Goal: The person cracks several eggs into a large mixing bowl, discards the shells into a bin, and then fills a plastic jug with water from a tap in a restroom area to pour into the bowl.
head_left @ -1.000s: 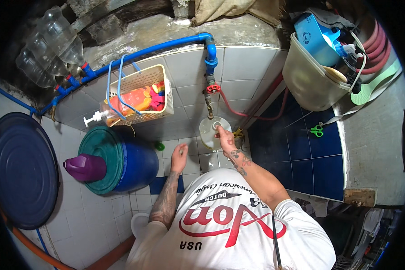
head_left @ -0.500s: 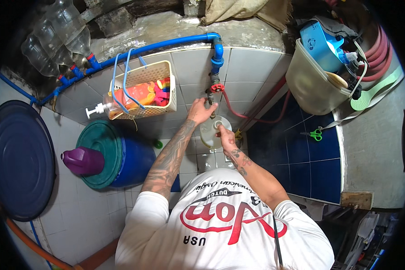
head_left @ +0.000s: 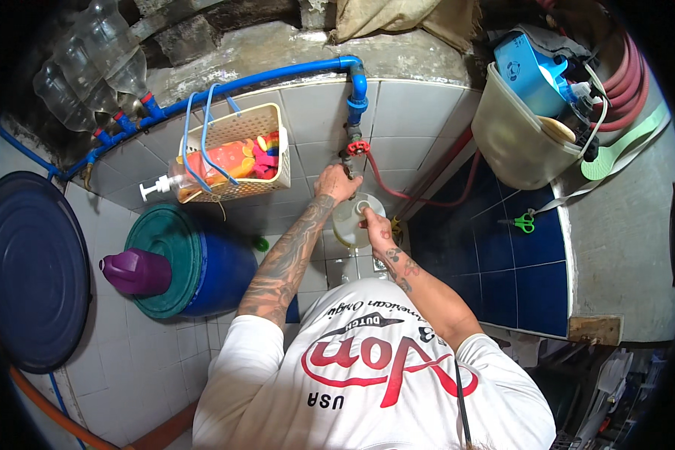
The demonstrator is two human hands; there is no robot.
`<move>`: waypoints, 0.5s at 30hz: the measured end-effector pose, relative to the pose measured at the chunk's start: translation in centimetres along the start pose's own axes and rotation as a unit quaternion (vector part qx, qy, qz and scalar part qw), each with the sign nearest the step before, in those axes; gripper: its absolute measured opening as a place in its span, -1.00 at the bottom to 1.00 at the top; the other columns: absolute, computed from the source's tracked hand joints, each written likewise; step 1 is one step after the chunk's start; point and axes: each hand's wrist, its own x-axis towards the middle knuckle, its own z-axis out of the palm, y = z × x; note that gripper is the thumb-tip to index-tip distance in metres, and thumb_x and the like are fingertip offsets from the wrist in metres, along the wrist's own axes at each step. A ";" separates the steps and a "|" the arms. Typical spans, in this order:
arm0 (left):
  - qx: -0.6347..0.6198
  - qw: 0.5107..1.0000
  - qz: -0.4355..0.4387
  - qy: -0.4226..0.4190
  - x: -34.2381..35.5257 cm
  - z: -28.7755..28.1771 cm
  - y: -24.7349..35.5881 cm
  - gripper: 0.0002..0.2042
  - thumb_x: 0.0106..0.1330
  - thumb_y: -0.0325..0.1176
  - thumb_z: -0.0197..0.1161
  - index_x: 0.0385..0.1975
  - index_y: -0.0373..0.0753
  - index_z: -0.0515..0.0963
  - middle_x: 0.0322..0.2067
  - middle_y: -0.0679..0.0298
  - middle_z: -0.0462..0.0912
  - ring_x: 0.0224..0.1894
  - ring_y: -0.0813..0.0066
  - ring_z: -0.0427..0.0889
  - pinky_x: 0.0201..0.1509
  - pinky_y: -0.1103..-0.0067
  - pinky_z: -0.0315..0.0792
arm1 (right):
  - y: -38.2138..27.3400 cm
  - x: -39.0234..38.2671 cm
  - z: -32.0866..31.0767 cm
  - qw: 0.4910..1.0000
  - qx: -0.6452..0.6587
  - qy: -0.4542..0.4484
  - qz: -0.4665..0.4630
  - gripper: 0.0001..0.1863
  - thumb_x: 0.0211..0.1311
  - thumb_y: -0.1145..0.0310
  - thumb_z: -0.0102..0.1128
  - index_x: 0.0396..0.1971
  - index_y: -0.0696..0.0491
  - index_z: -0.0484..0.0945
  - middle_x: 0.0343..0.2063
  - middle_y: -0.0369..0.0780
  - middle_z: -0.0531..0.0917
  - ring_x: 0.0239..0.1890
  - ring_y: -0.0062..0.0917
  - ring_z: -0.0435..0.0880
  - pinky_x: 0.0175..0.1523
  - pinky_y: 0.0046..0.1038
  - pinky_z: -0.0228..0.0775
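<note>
My left hand (head_left: pixel 337 184) is closed around the metal tap (head_left: pixel 349 169) low on the tiled wall. The fingers cover most of the tap's lower part. Beneath its outlet is a pale, translucent round jug (head_left: pixel 346 229) with a small round mouth facing up. My right hand (head_left: pixel 377 226) grips the jug at its right side, thumb close to the mouth; its other fingers are mostly hidden. Above the tap, a red valve wheel (head_left: pixel 358 148) sits on the pipe, with a thin red hose (head_left: pixel 386 184) looping off to the right.
Left of my arms stands a blue drum (head_left: pixel 221 262) with a green lid and a purple jug (head_left: pixel 136 271) on it. A cream basket (head_left: pixel 266 176) with a pump bottle hangs on the wall. At right are a white bucket (head_left: pixel 514 139) and green-handled scissors (head_left: pixel 527 222).
My left hand has drawn in closer around the tap, its thumb less stretched out. My right hand keeps its grip on the jug. The whole view has shifted slightly.
</note>
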 end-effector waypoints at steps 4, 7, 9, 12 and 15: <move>0.016 1.000 0.007 0.003 -0.1 0.1 -0.5 -0.41 0.12 0.13 0.33 -0.01 -0.24 0.59 -0.02 0.02 0.63 0.08 0.06 0.62 0.16 0.21 0.49 | -0.7 -0.8 0.3 1.000 -0.002 0.002 0.014 -0.38 0.18 -0.09 0.17 -0.30 0.30 0.67 -0.41 -0.14 0.68 -0.30 -0.45 0.59 -0.03 -0.45 0.35; 0.024 1.000 0.015 0.000 0.0 0.3 0.2 -0.39 0.11 0.14 0.32 -0.01 -0.26 0.58 -0.01 0.01 0.62 0.08 0.05 0.61 0.16 0.22 0.49 | -0.5 -0.7 -0.1 1.000 0.016 0.004 0.014 -0.39 0.18 -0.09 0.17 -0.30 0.30 0.67 -0.41 -0.14 0.68 -0.30 -0.47 0.59 -0.04 -0.46 0.35; 0.031 0.999 0.012 0.018 0.0 0.4 -0.4 -0.38 0.11 0.15 0.32 -0.02 -0.27 0.58 -0.01 0.00 0.61 0.07 0.04 0.62 0.16 0.22 0.48 | -0.9 -1.2 0.3 1.000 0.018 0.003 0.011 -0.39 0.18 -0.08 0.17 -0.29 0.30 0.66 -0.42 -0.15 0.67 -0.30 -0.47 0.59 -0.04 -0.46 0.35; 0.043 0.998 0.026 0.025 0.0 0.5 -0.3 -0.38 0.11 0.16 0.32 -0.03 -0.28 0.58 -0.02 -0.01 0.60 0.07 0.03 0.62 0.16 0.22 0.48 | -0.8 -1.0 0.3 1.000 0.016 0.007 0.009 -0.40 0.18 -0.07 0.17 -0.29 0.30 0.66 -0.42 -0.15 0.67 -0.30 -0.48 0.59 -0.04 -0.46 0.35; 0.045 0.998 0.034 0.025 -0.2 0.3 0.3 -0.38 0.11 0.16 0.32 -0.05 -0.30 0.60 -0.02 -0.03 0.59 0.06 0.04 0.62 0.15 0.22 0.48 | -0.4 -0.6 0.1 1.000 0.012 0.009 0.010 -0.40 0.19 -0.07 0.17 -0.28 0.30 0.66 -0.42 -0.14 0.67 -0.30 -0.48 0.59 -0.04 -0.46 0.35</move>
